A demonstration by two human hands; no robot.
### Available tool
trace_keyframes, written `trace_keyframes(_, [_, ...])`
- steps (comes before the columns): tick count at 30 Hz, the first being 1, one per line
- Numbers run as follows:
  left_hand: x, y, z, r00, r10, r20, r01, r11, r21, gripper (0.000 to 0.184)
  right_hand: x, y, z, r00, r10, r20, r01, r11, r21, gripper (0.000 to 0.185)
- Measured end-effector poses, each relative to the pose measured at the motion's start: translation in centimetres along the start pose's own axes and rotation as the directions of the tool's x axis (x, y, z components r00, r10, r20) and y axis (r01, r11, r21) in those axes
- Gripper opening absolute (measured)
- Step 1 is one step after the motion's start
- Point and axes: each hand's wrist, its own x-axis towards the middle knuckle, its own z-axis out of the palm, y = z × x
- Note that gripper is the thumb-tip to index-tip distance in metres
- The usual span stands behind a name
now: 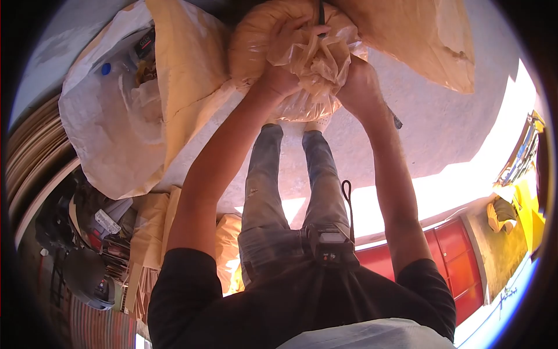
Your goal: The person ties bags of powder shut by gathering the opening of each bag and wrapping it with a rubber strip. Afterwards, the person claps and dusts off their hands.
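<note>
A large clear plastic bag [250, 43] with orange-brown contents stands upright on the floor in front of my feet. Its loose, crumpled neck [319, 67] bunches up between my hands. My left hand [285, 61] is closed on the left side of the neck, fingers reaching over the top. On the other side my right hand [357, 84] grips the plastic too, its fingertips partly hidden behind the folds. A thin black strip [321, 20] rises by my left fingertips; its kind is unclear. Beside my right wrist a dark narrow object [396, 120] shows, mostly hidden.
An open paper sack [116, 134] at left contains a blue-capped plastic bottle [110, 68] and other waste. Another brown sack [418, 41] stands at upper right. Stacked sheets [35, 151] line the left edge. A boxy device [332, 244] sits at my waist; behind are red doors [456, 256].
</note>
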Motion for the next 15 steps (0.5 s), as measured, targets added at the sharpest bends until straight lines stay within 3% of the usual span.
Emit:
trace_keyframes(2, [-0.6,0.4,0.3,1.000,-0.015,-0.002,0.015,0.999,-0.038,0.039,-1.3,-1.5,-0.2,0.995,-0.040,-0.086,0.042,0.999,0.019,0.031])
trace_keyframes(4, [-0.8,1.2,0.1,1.000,-0.030,0.000,0.030,0.997,-0.071,0.038,-2.3,-2.9,0.3,0.947,0.206,-0.244,-0.167,0.971,0.174,0.031])
trace_keyframes(5, [-0.9,1.7,0.0,0.999,-0.035,0.001,0.035,0.996,-0.081,0.037,-2.3,-3.5,0.8,0.898,0.217,-0.382,-0.132,0.963,0.237,0.026])
trace_keyframes(6, [-0.9,2.0,0.1,0.999,-0.039,0.001,0.039,0.995,-0.092,0.037,-2.4,-2.9,1.0,0.899,0.217,-0.381,-0.131,0.963,0.237,0.026])
trace_keyframes(8, [-1.2,1.7,0.6,0.999,-0.022,-0.028,0.021,0.999,-0.027,0.037,-3.0,-1.2,1.4,0.864,0.196,-0.464,-0.185,0.980,0.069,0.019])
trace_keyframes(9, [-1.1,1.7,0.5,0.996,-0.081,-0.027,0.077,0.991,-0.111,0.038,-3.0,-1.2,0.8,0.845,0.203,-0.495,-0.186,0.979,0.083,0.013])
trace_keyframes(14, [-1.3,2.2,0.5,0.962,-0.269,-0.048,0.235,0.904,-0.357,0.042,-4.3,2.2,0.1,0.866,0.262,-0.426,-0.289,0.957,0.001,0.007])
trace_keyframes(15, [-1.5,2.0,0.6,0.967,-0.256,0.009,0.244,0.910,-0.334,0.043,-4.4,2.1,0.1,0.813,0.427,-0.397,-0.419,0.901,0.111,0.010])
